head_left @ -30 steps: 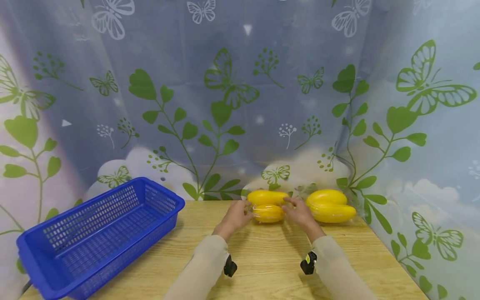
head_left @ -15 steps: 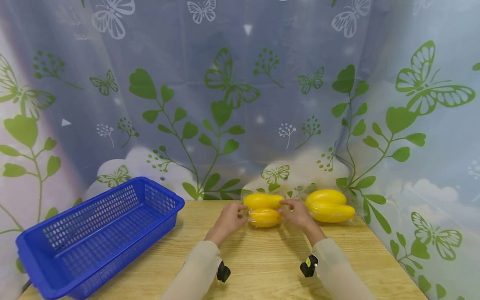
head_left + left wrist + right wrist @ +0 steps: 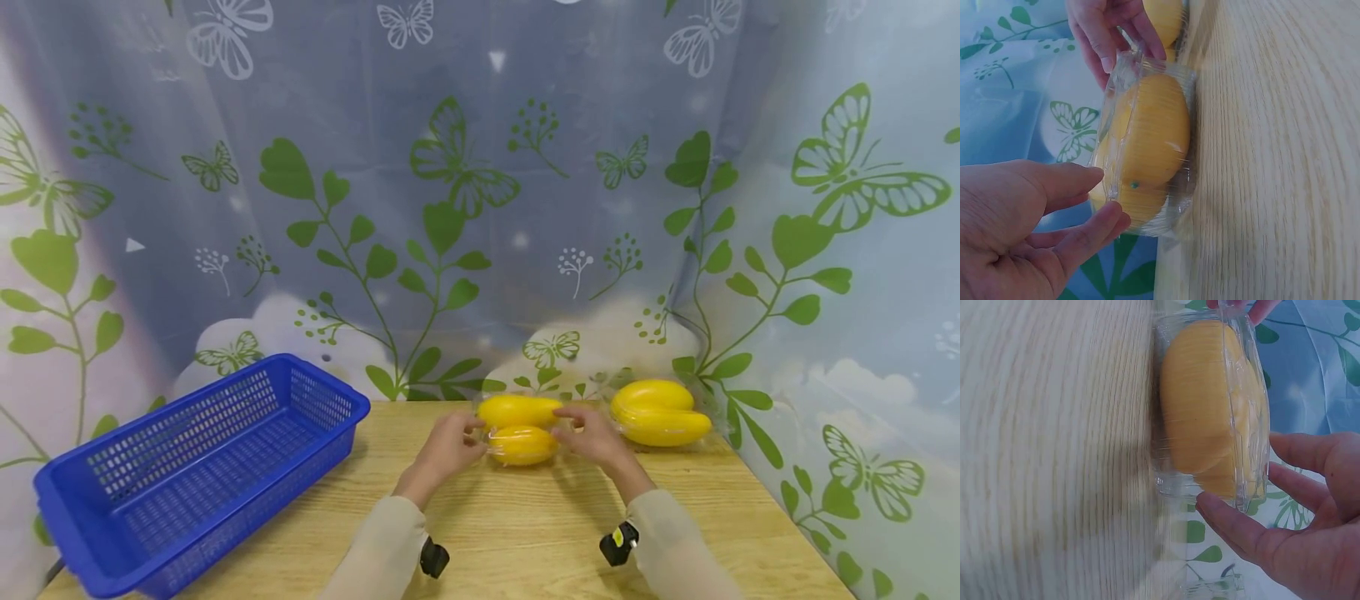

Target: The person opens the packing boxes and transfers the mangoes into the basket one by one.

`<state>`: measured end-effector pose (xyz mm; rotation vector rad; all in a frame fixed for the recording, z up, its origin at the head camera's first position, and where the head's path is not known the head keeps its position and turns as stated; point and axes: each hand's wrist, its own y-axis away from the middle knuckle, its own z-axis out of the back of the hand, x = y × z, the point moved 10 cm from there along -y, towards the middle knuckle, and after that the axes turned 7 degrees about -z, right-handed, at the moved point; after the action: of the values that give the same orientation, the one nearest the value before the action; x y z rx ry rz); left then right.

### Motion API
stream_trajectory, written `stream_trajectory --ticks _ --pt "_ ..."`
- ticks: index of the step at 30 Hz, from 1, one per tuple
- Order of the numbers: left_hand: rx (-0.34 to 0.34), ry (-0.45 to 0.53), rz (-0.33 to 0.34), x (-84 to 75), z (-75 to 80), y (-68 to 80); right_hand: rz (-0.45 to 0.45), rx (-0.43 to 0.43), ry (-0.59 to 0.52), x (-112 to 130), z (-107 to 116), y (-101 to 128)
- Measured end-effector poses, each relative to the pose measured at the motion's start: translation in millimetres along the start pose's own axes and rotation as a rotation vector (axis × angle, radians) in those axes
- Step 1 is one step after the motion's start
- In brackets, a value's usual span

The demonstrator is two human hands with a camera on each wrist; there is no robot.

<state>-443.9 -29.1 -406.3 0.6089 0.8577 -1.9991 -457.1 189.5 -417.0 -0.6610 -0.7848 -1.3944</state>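
Note:
A clear plastic clamshell box holds two yellow fruits that look like mangoes. It rests near the back of the wooden table, between my hands. My left hand grips its left end, with the thumb and fingertips at the lid's rim in the left wrist view. At the opposite end, my right hand holds the box, thumb on the top side and fingers around the end and corner, as the right wrist view shows. Right of that hand lies a second clear pack of yellow fruits, touched by neither hand.
A blue plastic basket with slotted walls stands on the left of the table. The wooden tabletop extends in front of the boxes. Behind the table hangs a curtain printed with butterflies and leaves.
Both hands have shifted left and slightly toward me, and the box with the yellow fruits has moved along with them. The second pack and the basket stay in place.

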Motion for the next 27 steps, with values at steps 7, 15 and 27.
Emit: stream_trajectory --ticks 7,15,27 --pt "0.000 -0.002 0.024 3.9 5.6 9.9 0.006 0.006 -0.003 1.4 -7.7 5.2" --pt "0.015 0.002 0.013 0.8 10.2 18.2 0.003 -0.016 0.043 4.8 -11.8 14.1" --pt "-0.005 0.005 -0.006 0.0 15.2 31.4 0.001 -0.019 0.047 2.6 -16.3 21.9"
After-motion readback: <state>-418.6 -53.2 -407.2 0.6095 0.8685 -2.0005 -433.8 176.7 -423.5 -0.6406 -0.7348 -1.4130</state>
